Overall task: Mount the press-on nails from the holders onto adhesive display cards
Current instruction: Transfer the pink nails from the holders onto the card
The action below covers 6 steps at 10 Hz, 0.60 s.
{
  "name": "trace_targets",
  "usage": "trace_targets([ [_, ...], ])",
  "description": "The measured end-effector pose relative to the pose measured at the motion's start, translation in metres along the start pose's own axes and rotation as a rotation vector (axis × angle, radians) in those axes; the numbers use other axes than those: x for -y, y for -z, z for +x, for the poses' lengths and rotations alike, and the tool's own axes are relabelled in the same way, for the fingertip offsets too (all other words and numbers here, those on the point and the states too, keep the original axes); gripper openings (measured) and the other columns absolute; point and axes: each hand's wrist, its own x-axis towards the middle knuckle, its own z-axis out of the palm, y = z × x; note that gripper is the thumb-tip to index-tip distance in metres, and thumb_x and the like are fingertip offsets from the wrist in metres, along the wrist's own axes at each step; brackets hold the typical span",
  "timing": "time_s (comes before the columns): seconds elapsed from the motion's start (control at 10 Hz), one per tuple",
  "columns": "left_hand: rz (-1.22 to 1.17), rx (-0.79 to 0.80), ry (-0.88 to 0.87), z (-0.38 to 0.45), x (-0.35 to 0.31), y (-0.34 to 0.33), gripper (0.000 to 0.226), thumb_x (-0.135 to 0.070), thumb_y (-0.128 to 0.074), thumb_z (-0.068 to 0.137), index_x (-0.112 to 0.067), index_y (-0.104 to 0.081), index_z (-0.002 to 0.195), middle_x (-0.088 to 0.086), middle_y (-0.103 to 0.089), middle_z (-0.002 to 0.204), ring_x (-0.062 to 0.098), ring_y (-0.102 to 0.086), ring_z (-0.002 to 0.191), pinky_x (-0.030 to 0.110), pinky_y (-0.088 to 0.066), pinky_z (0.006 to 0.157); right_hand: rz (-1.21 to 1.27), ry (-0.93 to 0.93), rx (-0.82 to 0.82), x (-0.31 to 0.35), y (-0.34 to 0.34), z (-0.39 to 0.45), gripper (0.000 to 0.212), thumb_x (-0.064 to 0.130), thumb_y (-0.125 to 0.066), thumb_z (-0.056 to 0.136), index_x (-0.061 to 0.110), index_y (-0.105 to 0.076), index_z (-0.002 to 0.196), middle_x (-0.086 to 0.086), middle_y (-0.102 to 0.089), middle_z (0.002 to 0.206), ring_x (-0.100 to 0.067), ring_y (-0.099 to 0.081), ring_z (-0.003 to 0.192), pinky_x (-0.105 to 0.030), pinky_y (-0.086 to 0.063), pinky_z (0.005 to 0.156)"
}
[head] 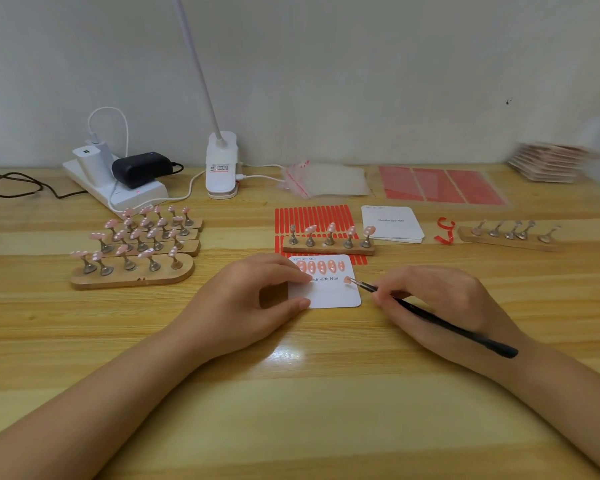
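Note:
A white display card [333,294] lies at the table's centre with a row of several pink nails along its top edge. My left hand [253,299] presses down on the card's left side with thumb and fingers. My right hand [437,299] holds a thin black tool [444,322]; a small pink nail [347,279] sits at its tip, over the card's right part. Just behind the card stands a wooden holder [328,250] with several pink nails on metal pegs; its leftmost peg is bare. At the left, several wooden holders [132,277] carry many pink nails.
Red adhesive strips [312,218] lie behind the middle holder. A stack of blank cards [392,225], a holder with bare pegs [510,239], red sheets [440,185], clear bags [326,180] and a pile of finished cards [548,162] lie to the right. Lamp base [221,166] and power strip [118,192] stand at the back.

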Motion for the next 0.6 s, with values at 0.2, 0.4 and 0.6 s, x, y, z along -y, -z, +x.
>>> trace_targets([
  [0.2,-0.010,0.008,0.001,0.000,-0.001,0.000,0.035,-0.033,-0.063,0.077,-0.013,-0.071,0.105,-0.006,-0.067,0.103,0.002,-0.059,0.096,0.024,-0.047,0.087,-0.040,0.029,0.027,0.000,0.001,0.001,0.012,0.010,-0.058,0.086,0.009,-0.068,0.080,-0.002,-0.065,0.067,-0.017,-0.062,0.058,-0.026,-0.047,0.060],
  [0.4,-0.009,0.010,0.005,0.001,-0.002,0.000,0.035,-0.033,-0.063,0.077,-0.013,-0.071,0.105,-0.007,-0.067,0.102,0.002,-0.059,0.096,0.024,-0.047,0.086,-0.052,0.030,0.075,0.004,0.005,0.003,0.007,0.005,-0.063,0.082,0.010,-0.068,0.081,-0.002,-0.065,0.067,-0.015,-0.061,0.059,-0.023,-0.047,0.061],
  [0.6,-0.010,0.012,0.000,0.001,-0.002,0.001,0.034,-0.032,-0.063,0.077,-0.012,-0.071,0.104,-0.007,-0.067,0.101,0.000,-0.058,0.095,0.021,-0.046,0.086,-0.151,-0.188,0.574,-0.013,-0.006,0.017,0.031,0.026,-0.035,0.100,0.009,-0.061,0.103,-0.013,-0.063,0.093,-0.032,-0.059,0.086,-0.033,-0.044,0.069],
])
